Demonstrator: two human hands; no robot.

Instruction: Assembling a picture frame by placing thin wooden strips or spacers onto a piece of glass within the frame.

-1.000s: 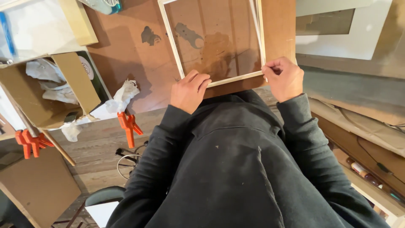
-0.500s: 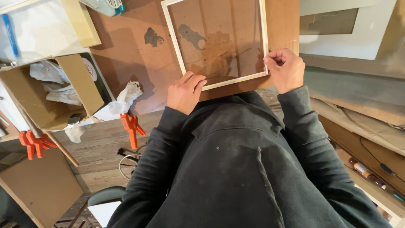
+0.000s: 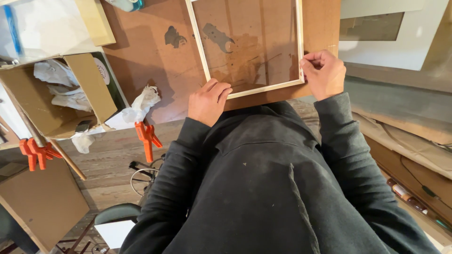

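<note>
2 hands meet 1 pale wooden frame (image 3: 246, 47) along its near edge, at the top centre of the picture.

Thin, light, square-cut strips make up the frame, which lies flat on a brown board (image 3: 155, 70) marked with dark stains; its long sides run up and away from the person, and the short near rail crosses between the hands. Left hand (image 3: 208, 100) rests on the near rail toward its left end, fingers together and curled over the strip, pressing rather than clamping. Right hand (image 3: 324, 73) sits at the near right corner, fingertips drawn together in a pinch against the outer edge of the side rail; whether they grip anything small I cannot tell. Both hands touch it. An open cardboard box (image 3: 56, 94) of crumpled white paper and orange clamps (image 3: 148, 136) lie at left.
</note>
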